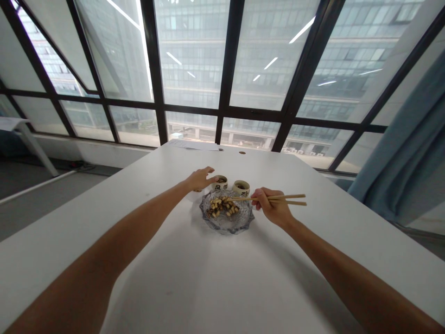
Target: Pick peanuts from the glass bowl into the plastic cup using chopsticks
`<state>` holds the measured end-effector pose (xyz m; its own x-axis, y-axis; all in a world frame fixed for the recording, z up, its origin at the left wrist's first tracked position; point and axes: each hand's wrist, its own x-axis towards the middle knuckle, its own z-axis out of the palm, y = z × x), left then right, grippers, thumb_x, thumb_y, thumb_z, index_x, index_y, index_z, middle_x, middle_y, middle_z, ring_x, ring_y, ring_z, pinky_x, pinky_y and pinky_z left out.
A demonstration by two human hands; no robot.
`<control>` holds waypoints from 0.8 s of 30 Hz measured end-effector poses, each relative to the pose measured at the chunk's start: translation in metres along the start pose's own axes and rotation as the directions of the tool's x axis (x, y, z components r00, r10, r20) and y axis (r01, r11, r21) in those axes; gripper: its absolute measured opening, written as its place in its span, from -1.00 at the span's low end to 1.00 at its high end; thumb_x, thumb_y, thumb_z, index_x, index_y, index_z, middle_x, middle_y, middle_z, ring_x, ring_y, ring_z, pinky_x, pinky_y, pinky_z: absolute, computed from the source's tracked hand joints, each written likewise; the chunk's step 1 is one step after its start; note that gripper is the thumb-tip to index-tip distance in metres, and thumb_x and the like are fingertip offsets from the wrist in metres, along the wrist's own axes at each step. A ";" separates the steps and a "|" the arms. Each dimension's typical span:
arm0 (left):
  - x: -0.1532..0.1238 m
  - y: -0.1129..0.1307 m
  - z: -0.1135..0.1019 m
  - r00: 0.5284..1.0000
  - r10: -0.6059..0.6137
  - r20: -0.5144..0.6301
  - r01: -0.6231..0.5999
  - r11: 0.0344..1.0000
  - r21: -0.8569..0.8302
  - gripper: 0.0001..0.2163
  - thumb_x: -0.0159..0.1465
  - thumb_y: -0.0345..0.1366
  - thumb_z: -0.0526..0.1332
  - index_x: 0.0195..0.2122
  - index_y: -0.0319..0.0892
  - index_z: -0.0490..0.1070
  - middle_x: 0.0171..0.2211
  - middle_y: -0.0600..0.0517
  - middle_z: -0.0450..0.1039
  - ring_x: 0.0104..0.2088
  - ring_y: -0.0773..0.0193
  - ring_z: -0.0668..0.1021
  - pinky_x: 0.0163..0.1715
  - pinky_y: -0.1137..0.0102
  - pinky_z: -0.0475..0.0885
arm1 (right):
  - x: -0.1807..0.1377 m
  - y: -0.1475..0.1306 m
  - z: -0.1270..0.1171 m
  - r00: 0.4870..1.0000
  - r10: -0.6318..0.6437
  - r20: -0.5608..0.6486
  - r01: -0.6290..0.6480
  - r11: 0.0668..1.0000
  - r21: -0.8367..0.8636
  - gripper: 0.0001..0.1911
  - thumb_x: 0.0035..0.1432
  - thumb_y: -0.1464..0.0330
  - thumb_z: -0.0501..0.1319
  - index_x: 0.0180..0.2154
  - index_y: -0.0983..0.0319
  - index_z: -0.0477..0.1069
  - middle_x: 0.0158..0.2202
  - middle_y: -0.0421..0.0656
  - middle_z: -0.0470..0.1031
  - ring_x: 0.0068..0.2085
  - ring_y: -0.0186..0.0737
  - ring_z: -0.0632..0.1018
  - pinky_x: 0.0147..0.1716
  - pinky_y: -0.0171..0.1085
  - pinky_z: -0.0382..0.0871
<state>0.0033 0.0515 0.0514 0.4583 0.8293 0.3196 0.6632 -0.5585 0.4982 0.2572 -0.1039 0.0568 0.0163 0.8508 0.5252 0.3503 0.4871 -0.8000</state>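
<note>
My right hand (273, 205) is closed around a pair of wooden chopsticks (288, 199), whose tips reach over the far rim of a clear cut-glass bowl (227, 228). Small tan and dark brown pieces (220, 207) lie heaped in that bowl, too small to name. Behind it stand two little cream cups with dark characters, a left cup (219, 183) and a right cup (241, 188). My left hand (200, 179) hovers at the left cup, its fingers apart and the thumb near the rim. Whether it touches the cup I cannot tell.
Everything stands on a broad white table (167, 278). Toward its far edge lie white paper (194, 145) and a small brown disc (242, 152). Large dark-framed windows (191, 55) rise beyond, and a blue curtain (392, 153) hangs at the right.
</note>
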 end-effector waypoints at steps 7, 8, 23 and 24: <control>-0.055 -0.030 -0.007 0.961 -0.073 -0.268 0.064 0.997 -0.042 -0.51 0.29 0.03 0.07 0.07 -0.24 0.34 0.07 -0.20 0.44 0.07 0.05 0.48 0.11 0.15 0.33 | 0.007 -0.004 0.005 0.975 -0.132 0.177 0.158 0.978 -0.139 -0.64 0.09 0.10 0.31 -0.61 0.17 0.49 -0.64 -0.21 0.45 -0.59 -0.32 0.38 -0.57 -0.34 0.26; -0.061 -0.034 -0.005 0.955 -0.098 -0.279 0.081 0.994 -0.074 -0.50 0.30 0.03 0.06 0.10 -0.26 0.32 0.09 -0.22 0.42 0.08 0.05 0.47 0.12 0.15 0.32 | 0.008 -0.004 0.005 0.978 -0.105 0.182 0.127 0.985 -0.113 -0.65 0.07 0.11 0.34 -0.61 0.17 0.48 -0.64 -0.22 0.45 -0.59 -0.32 0.37 -0.57 -0.34 0.25; -0.083 -0.032 0.020 0.941 -0.252 -0.224 0.192 0.947 -0.257 -0.30 0.22 0.17 0.11 0.25 -0.20 0.13 0.03 -0.19 0.45 -0.07 0.11 0.54 -0.08 0.27 0.40 | 0.007 0.002 0.005 0.981 -0.102 0.163 0.120 0.987 -0.105 -0.67 0.13 0.12 0.30 -0.54 0.19 0.53 -0.62 -0.18 0.48 -0.60 -0.29 0.42 -0.58 -0.33 0.30; -0.085 -0.030 0.018 0.942 -0.255 -0.216 0.203 0.950 -0.236 -0.29 0.22 0.19 0.09 0.25 -0.23 0.13 -0.09 -0.15 0.50 -0.15 0.12 0.56 -0.13 0.28 0.41 | 0.008 0.002 0.006 0.979 -0.107 0.171 0.127 0.986 -0.112 -0.66 0.14 0.12 0.29 -0.54 0.19 0.53 -0.62 -0.19 0.47 -0.60 -0.29 0.42 -0.59 -0.32 0.30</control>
<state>-0.0443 -0.0025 -0.0054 0.1349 0.9278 0.3479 0.5835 -0.3582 0.7289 0.2523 -0.0952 0.0571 -0.1817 0.8152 0.5500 0.4524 0.5659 -0.6893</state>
